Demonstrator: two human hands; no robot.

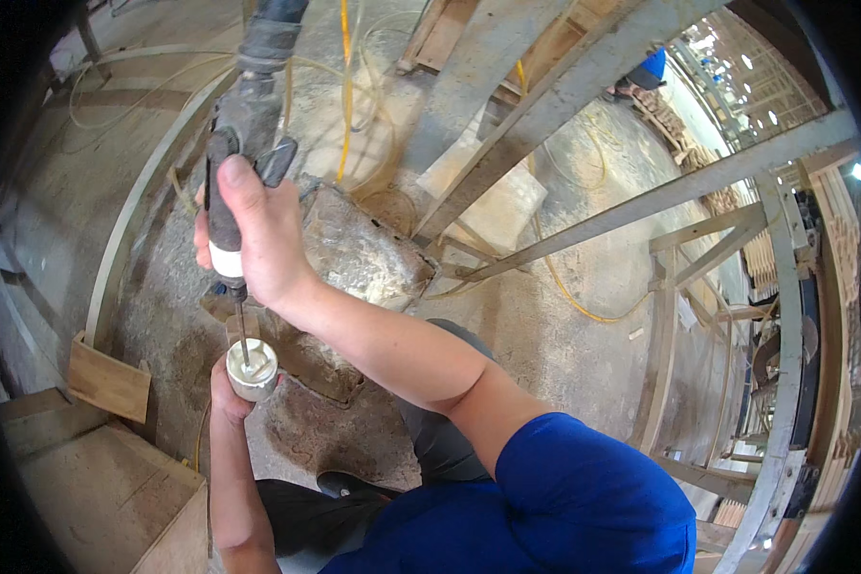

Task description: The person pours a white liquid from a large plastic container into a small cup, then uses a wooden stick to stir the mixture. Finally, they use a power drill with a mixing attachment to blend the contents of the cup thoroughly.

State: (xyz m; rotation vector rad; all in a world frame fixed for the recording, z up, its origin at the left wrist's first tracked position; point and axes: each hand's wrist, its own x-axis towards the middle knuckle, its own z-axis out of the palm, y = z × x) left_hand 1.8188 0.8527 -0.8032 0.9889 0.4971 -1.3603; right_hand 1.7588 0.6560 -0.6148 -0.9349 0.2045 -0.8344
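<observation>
My right hand [263, 234] is wrapped around a dark pistol-shaped power driver [223, 206], held nose down with its thumb on top. A long thin metal bit [244, 320] runs down from the driver's white collar. Its tip reaches into a small round white jar [253, 390], which holds a white paste [253, 362]. My left hand [230, 394] grips this jar from the side and below, its mouth facing up. Most of the left fingers are hidden behind the jar.
A grey metal frame [584, 124] crosses the upper right. Yellow hose [346, 86] hangs near the driver and trails over the dusty floor. A dusty block-like object [364, 253] lies beyond my hands. Wooden boards [108, 378] stand at the left; stacked wood [665, 124] lies far right.
</observation>
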